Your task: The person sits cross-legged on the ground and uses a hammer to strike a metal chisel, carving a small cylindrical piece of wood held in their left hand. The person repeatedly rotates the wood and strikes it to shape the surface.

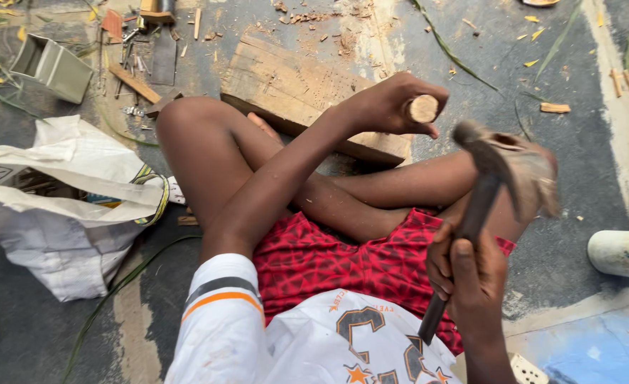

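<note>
I sit on the ground with my legs folded. My left hand (389, 107) is wrapped around a short round wooden peg (423, 108), holding it upright above a thick wooden board (286, 89) that lies in front of my knees. My right hand (464, 274) grips the dark handle of a hammer (488, 167). The hammer's head is raised and blurred, just to the right of the peg and apart from it.
A white sack (58, 206) lies open at the left. A grey metal box (51, 67) and scattered hand tools (147, 57) sit at the top left. Wood chips (555, 108) and leaves litter the concrete. A white cylinder (621, 252) lies at the right edge.
</note>
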